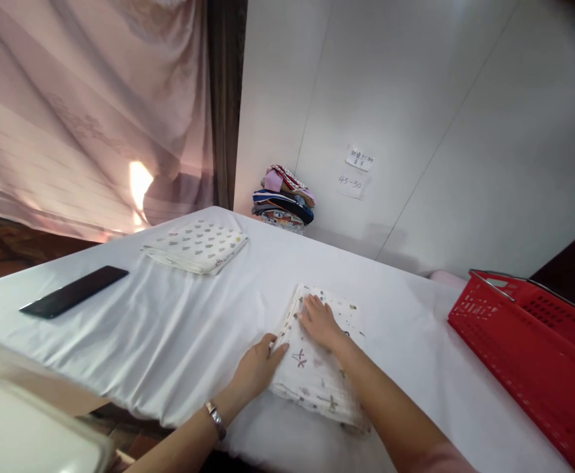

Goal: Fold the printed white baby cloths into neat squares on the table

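A folded white cloth [311, 387] printed with small figures lies on the white-covered table in front of me. My left hand [257, 366], with a metal bracelet at the wrist, grips the cloth's left edge between thumb and fingers. On the upper part of the same cloth, my right hand [321, 323] rests flat, fingers stretched out. Further back to the left lies a second folded cloth [196, 246], white with small grey and yellow shapes, touched by neither hand.
A dark flat object [75, 292] lies on the table [179, 328] at the left. At the right stands a red perforated basket [528, 348] with a metal handle. A pile of folded fabrics [284, 200] sits behind the table, near wall notes [353, 184]. A pink curtain [85, 98] hangs left.
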Demonstrator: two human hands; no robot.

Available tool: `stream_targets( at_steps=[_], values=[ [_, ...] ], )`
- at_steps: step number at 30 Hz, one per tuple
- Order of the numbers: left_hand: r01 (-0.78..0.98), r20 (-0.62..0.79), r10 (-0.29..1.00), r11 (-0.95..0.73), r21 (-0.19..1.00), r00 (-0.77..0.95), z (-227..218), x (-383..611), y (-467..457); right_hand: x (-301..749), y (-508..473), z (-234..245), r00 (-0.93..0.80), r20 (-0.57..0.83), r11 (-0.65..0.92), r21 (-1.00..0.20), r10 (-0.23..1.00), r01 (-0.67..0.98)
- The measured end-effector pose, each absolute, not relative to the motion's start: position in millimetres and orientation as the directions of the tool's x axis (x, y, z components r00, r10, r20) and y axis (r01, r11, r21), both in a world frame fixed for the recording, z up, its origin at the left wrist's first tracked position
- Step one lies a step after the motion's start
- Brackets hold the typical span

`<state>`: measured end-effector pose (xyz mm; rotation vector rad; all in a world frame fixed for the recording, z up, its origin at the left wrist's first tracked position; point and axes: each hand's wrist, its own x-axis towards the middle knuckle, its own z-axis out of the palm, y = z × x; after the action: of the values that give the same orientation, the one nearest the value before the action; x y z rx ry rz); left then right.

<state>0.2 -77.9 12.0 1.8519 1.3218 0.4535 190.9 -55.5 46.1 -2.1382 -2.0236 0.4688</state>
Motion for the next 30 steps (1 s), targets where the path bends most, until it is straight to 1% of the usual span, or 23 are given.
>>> stream_targets(
  at_steps=[4, 7, 11, 14, 16, 18, 21, 23, 27, 30],
  values=[
    [0.621, -0.158, 0.906, -0.134, 0.772, 0.393, 10, 0, -78, 178, -15, 28, -0.008, -0.035, -0.002, -0.256, 0.999, 0.967],
    [0.616, -0.149, 0.908, -0.139, 0.775, 0.392, 8, 0, -78, 174, -9, 15, -0.023, 0.007, 0.024, -0.246, 1.0, 0.969],
    [0.62, -0.149, 0.903, -0.149, 0.77, 0.402, 10, 0, -78, 178, -9, 8, -0.039, 0.006, 0.039, -0.304, 0.999, 0.952],
    [0.605, -0.157, 0.896, -0.144, 0.783, 0.416, 10, -2, -78, 190, -1, 11, -0.042, -0.037, 0.023, -0.404, 0.998, 0.915],
    [0.594, -0.161, 0.891, -0.139, 0.793, 0.425, 9, -3, -79, 204, 9, 17, -0.032, -0.042, 0.01, -0.445, 0.999, 0.896],
    [0.589, -0.167, 0.889, -0.133, 0.797, 0.427, 9, -4, -79, 221, 21, 25, -0.014, -0.084, -0.025, -0.445, 0.996, 0.895],
    [0.585, -0.179, 0.887, -0.118, 0.803, 0.425, 10, -5, -80, 245, 40, 37, -0.022, -0.239, -0.084, -0.424, 0.971, 0.902],
    [0.586, -0.191, 0.885, -0.108, 0.803, 0.424, 12, -5, -80, 255, 53, 43, -0.048, -0.315, -0.093, -0.418, 0.948, 0.904],
    [0.586, -0.195, 0.883, -0.105, 0.803, 0.426, 15, -4, -80, 260, 78, 49, -0.055, -0.421, -0.121, -0.379, 0.905, 0.918],
    [0.573, -0.189, 0.885, -0.102, 0.813, 0.426, 15, -4, -80, 257, 89, 54, -0.04, -0.474, -0.153, -0.361, 0.88, 0.92]
  ],
)
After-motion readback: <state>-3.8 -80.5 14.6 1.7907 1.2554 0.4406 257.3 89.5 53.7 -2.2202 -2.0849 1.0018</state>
